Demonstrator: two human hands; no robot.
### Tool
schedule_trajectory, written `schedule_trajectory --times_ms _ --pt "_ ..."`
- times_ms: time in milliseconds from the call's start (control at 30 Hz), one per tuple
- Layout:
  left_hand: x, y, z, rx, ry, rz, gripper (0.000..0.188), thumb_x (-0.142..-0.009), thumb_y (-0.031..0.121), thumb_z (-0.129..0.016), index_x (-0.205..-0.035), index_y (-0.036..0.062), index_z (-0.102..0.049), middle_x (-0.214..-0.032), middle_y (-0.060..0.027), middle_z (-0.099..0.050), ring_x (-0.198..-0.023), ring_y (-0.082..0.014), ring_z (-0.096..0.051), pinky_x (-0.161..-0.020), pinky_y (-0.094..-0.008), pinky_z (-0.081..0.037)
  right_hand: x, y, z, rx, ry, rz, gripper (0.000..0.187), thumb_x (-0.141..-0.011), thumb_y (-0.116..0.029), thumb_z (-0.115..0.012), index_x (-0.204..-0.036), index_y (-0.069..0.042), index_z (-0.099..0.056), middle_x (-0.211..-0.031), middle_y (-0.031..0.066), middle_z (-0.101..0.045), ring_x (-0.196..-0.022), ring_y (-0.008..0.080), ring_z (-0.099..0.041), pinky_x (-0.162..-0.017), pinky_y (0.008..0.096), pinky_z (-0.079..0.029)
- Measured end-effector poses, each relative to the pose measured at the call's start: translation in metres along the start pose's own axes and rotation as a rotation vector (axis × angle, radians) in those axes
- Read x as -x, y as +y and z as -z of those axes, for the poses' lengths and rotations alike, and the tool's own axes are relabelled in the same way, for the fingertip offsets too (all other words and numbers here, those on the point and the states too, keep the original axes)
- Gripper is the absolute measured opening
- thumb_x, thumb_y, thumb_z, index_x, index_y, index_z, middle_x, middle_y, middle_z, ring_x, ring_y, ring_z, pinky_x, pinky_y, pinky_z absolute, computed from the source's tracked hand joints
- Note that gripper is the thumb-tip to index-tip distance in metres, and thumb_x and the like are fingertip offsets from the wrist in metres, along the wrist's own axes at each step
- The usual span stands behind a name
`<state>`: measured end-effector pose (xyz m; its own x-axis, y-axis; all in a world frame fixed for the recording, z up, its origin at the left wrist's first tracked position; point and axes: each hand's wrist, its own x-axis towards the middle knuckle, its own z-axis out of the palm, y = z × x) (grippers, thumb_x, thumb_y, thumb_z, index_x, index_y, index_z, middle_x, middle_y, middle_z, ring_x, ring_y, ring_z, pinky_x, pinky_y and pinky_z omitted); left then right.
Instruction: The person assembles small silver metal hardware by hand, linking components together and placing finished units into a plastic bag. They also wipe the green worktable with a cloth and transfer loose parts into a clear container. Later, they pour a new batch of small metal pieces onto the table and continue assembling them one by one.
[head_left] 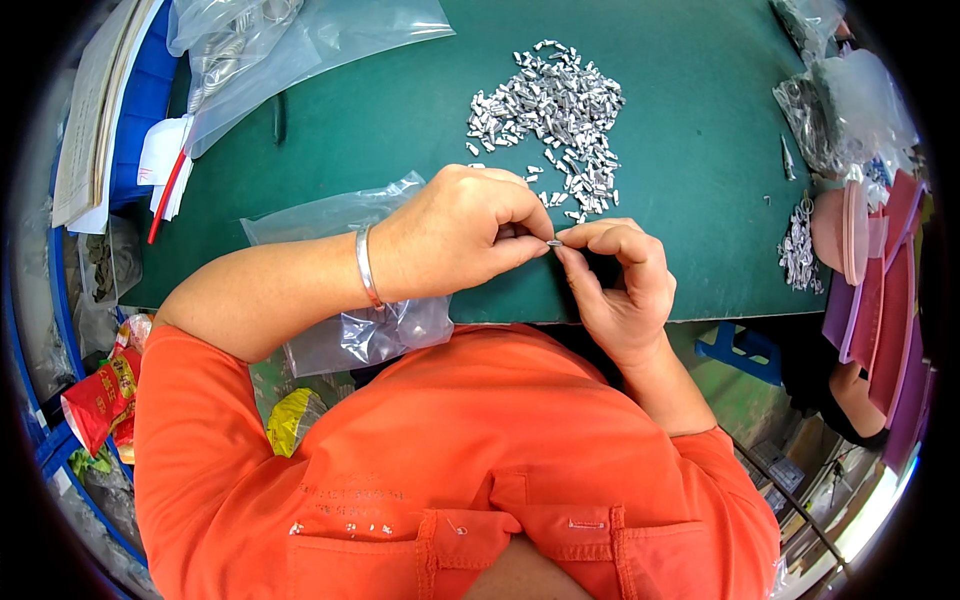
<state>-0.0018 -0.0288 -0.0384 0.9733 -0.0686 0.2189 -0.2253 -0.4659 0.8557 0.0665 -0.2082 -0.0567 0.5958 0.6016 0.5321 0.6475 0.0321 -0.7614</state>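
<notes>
My left hand (460,230) and my right hand (620,275) meet fingertip to fingertip just above the near edge of the green table (330,150). Between their pinched fingers is one small silver metal piece (553,243), held from both sides. A silver bangle (367,265) circles my left wrist. A heap of many such small silver metal pieces (555,110) lies on the table just beyond my hands. A clear plastic bag (360,335) lies under my left forearm and hangs over the table's edge.
Clear plastic bags (290,45) with metal parts lie at the back left, beside stacked papers (95,110) on a blue bin. More bags of parts (840,110) and a small silver pile (798,255) sit at the right, near pink lids (850,235).
</notes>
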Motion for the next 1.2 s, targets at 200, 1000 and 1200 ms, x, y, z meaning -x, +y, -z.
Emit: schedule_trajectory --times_ms 200,1000,1200 --pt "0.001 0.0 0.0 -0.011 0.005 -0.014 0.007 -0.07 0.003 -0.068 -0.077 0.0031 -0.066 -0.07 -0.0057 -0.061 -0.06 -0.0162 -0.057 -0.052 -0.026 -0.045 0.002 -0.001 0.001 0.011 -0.002 -0.017 0.027 -0.067 0.01 -0.069 -0.084 -0.002 -0.051 -0.077 0.009 -0.063 -0.067 0.0197 -0.06 -0.059 0.0271 -0.049" --pt "0.006 -0.002 -0.003 -0.16 -0.093 -0.172 0.009 -0.07 0.004 -0.068 -0.077 0.0047 -0.062 -0.073 -0.007 -0.054 -0.069 -0.0249 -0.056 -0.059 -0.0323 -0.046 -0.012 0.003 0.019 0.381 -0.106 0.05 0.016 -0.069 0.004 -0.066 -0.082 -0.003 -0.061 -0.076 0.0082 -0.057 -0.068 0.0256 -0.053 -0.061 0.033 -0.042" --pt "0.004 -0.001 -0.002 -0.13 -0.061 -0.105 0.01 -0.071 0.003 -0.067 -0.079 0.0038 -0.061 -0.073 -0.0079 -0.053 -0.068 -0.0247 -0.055 -0.058 -0.0317 -0.046 -0.013 0.004 0.012 0.495 -0.164 0.005 0.014 -0.07 -0.003 -0.067 -0.084 -0.006 -0.063 -0.08 0.0055 -0.054 -0.075 0.0228 -0.05 -0.066 0.0324 -0.039"
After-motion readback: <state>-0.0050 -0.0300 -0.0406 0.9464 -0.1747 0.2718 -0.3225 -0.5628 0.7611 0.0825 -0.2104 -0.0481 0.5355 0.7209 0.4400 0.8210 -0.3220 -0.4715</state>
